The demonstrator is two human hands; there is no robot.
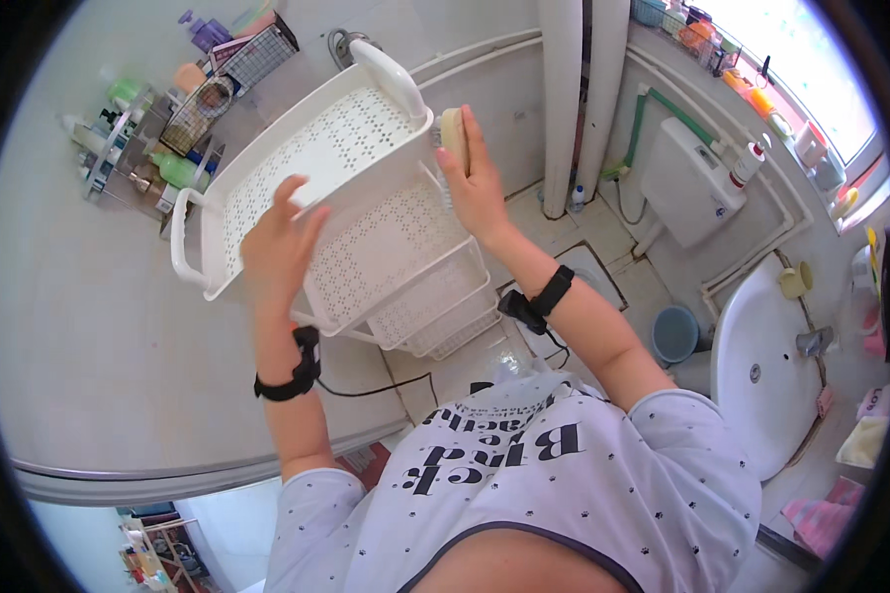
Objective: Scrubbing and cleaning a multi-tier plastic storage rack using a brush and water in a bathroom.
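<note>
A white plastic tiered rack (311, 138) with perforated trays and curved handles stands in front of me, tilted in the view. My right hand (475, 193) is closed around a cream-backed scrubbing brush (453, 138), whose pale bristles face the right side of the rack. Whether the bristles touch the rack, I cannot tell. My left hand (277, 242) is at the front rim of the top tray, fingers apart and bent, with nothing in it. The top tray holds nothing; lower trays (396, 237) show beneath it.
Wall shelves with bottles (178, 170) hang at the far left. To the right are a toilet tank (690, 183), a blue-grey bucket (674, 334) and a white sink (761, 395). A squat toilet (593, 277) lies in the tiled floor. Pipes (562, 109) rise behind.
</note>
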